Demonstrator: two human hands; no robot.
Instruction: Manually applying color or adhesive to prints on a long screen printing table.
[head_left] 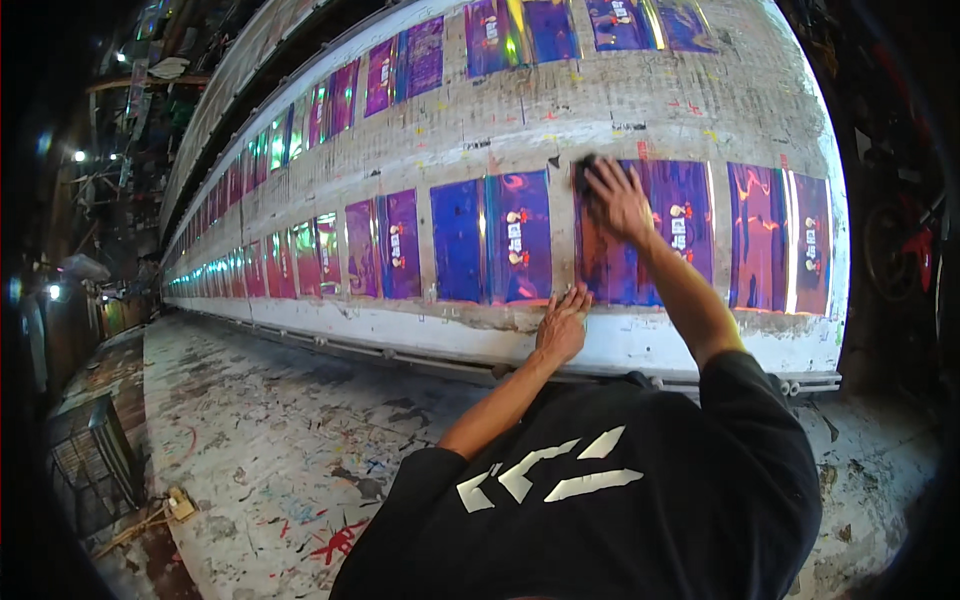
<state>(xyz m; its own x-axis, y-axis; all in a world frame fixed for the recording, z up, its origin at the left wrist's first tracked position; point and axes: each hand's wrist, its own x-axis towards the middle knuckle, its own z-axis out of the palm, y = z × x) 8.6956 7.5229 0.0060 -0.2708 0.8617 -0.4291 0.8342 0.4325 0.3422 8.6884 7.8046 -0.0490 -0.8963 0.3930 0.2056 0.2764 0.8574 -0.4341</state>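
Your left hand lies flat, fingers extended, at the near left corner of a purple sheet. Your right hand reaches over its far left part, fingers spread on a dark pad — whether they grip it or only press, you cannot tell from here. The sheet lies on the long desk, second from the right in the near row, between a blue-purple sheet and a reddish one. Beyond runs a far row — similar shiny sheets. Below the desk, paint spots the floor.
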